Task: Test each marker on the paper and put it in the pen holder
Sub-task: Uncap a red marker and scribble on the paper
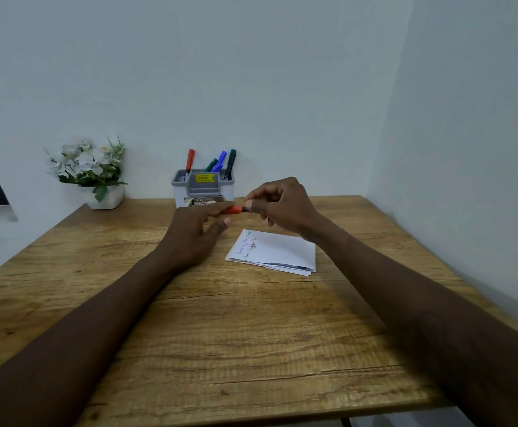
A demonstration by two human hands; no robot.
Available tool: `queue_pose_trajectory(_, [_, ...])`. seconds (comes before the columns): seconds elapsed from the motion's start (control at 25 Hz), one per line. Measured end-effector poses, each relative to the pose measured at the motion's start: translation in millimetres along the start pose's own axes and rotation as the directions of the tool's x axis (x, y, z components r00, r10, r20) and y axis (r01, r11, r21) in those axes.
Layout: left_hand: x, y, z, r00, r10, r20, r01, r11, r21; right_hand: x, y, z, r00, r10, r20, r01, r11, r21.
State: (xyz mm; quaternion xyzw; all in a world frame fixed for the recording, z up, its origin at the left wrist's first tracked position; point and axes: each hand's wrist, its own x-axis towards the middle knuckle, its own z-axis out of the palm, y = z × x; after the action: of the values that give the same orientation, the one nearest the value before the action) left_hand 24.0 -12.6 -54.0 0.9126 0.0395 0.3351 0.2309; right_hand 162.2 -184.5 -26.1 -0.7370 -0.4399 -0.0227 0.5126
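Far left corner of the light brown wooden table (251,334): small white pot of white artificial flowers with green leaves (97,171), set close to the wall.

Middle of the far edge: grey plastic pen holder (203,188) against the wall, with a yellow price sticker (204,177) on its front pocket. Markers stand in it, tips down, all leaning: a red-capped marker (190,160) in the left compartment, then a green-capped marker (211,164), two blue-capped markers (220,160), and a dark green marker (230,163) at the right end.

Just in front of the holder, above the table: left hand (196,232), palm down, its fingers curled round the left end of a red marker with a dark end (234,210); thumb sticks out beneath. The marker lies roughly level between the two hands and clear of the tabletop. How much of it the left fingers cover I cannot tell; that part is blurred.

Right hand (279,204): fingers bunched, thumb and forefinger pinching the marker's dark right end.

Below the right hand, right of the table's centre: white folded sheet of paper (282,251), flat on the wood, with green, red and blue scribbles along its left edge. The marker is not touching it.
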Motion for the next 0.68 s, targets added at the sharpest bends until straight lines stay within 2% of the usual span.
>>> queue_pose_trajectory(0.12, [3,-4,-1,0.998,-0.032,-0.051,0.032,0.999,0.005,0,-2,8,0.987,0.146,0.068,-0.160,0.922,0.352])
queue_pose_trajectory(0.24, [4,-4,0,0.996,-0.045,-0.081,0.044,0.999,-0.013,-1,-4,16,0.963,0.237,0.129,-0.266,0.745,0.611])
queue_pose_trajectory(0.32, [3,-1,0,0.996,-0.014,-0.093,0.010,0.999,-0.042,1,-9,20,0.946,0.291,0.145,-0.304,0.633,0.712])
queue_pose_trajectory(0.36, [2,1,2,0.996,0.011,-0.084,-0.016,0.998,-0.063,1,-12,21,0.937,0.314,0.152,-0.326,0.638,0.697])
queue_pose_trajectory(0.4, [2,4,3,0.997,0.040,-0.060,-0.044,0.996,-0.077,1,-14,23,0.932,0.324,0.161,-0.352,0.706,0.615])
queue_pose_trajectory(0.48, [0,8,5,0.995,0.102,0.023,-0.100,0.994,-0.053,-1,-17,26,0.919,0.331,0.214,-0.388,0.857,0.341])
queue_pose_trajectory(0.52, [-1,9,5,0.991,0.124,0.056,-0.122,0.992,-0.029,-1,-17,28,0.907,0.342,0.245,-0.400,0.882,0.250])
queue_pose_trajectory(0.68, [3,7,1,0.987,0.107,0.116,-0.107,0.994,-0.010,6,-16,23,0.856,0.373,0.360,-0.476,0.840,0.262])
